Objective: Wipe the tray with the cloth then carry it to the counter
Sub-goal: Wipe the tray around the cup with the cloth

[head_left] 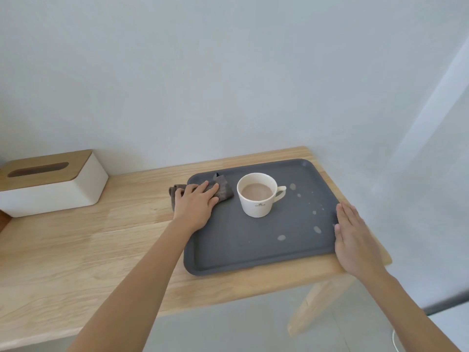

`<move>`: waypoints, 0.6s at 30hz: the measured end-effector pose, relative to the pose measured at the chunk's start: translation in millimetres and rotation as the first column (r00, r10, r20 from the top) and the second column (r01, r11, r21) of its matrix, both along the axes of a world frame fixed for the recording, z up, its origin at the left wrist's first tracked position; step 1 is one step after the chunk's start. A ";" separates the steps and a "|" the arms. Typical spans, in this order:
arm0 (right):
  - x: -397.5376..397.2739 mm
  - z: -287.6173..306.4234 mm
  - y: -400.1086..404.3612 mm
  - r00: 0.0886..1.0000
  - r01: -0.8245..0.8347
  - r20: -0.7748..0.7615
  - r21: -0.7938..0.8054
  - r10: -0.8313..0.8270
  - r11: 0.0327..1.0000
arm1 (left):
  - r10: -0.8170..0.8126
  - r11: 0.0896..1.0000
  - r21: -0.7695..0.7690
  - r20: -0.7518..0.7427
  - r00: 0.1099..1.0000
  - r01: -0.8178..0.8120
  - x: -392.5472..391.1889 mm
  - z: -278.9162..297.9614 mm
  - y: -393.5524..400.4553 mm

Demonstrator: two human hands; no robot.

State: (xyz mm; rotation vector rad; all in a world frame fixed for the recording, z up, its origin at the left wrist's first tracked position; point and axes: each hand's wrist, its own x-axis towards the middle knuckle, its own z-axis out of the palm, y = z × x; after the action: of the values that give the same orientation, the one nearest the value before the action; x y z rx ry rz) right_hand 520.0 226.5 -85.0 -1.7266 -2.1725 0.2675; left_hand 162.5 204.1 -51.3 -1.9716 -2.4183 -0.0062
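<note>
A dark grey tray (228, 250) lies on the right part of a wooden table (88, 237). Pale spilled drops (281, 237) dot its right side. A white cup (257, 195) of milky brown drink stands on the tray's far middle. A grey-brown cloth (224, 190) lies over the tray's far left corner, and my left hand (196, 203) presses flat on it, fingers spread. My right hand (355, 240) rests flat against the tray's right rim, fingers straight and together, holding nothing.
A white tissue box (50, 184) with a wooden lid stands at the table's far left by the wall. The table's right edge and a slanted leg (314, 303) lie just past the tray. A pale wall stands close behind.
</note>
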 end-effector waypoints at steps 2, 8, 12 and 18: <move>-0.6 -1.0 0.7 1.000 0.010 -0.013 0.004 -0.010 1.000 | -0.035 0.999 -0.002 0.003 0.999 0.035 1.0 1.4 -12.7; 1.0 -5.5 1.3 1.000 0.017 -0.019 0.017 -0.016 1.000 | -0.168 0.974 0.132 -0.115 0.979 0.183 19.0 -4.3 -81.6; 3.6 -5.9 2.0 1.000 0.011 -0.013 0.014 -0.011 1.000 | -0.112 0.990 0.071 -0.091 0.990 0.119 10.7 2.0 -62.9; 1.9 -3.1 1.1 1.000 0.015 0.002 0.011 -0.015 1.000 | 0.081 0.996 -0.026 -0.043 0.996 -0.083 -12.1 8.2 19.6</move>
State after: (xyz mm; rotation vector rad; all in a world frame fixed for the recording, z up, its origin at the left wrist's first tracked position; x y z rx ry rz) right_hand 521.8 227.6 -88.0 -1.7372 -2.1581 0.2491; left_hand 150.4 223.6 -43.1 -1.8615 -2.4835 0.0697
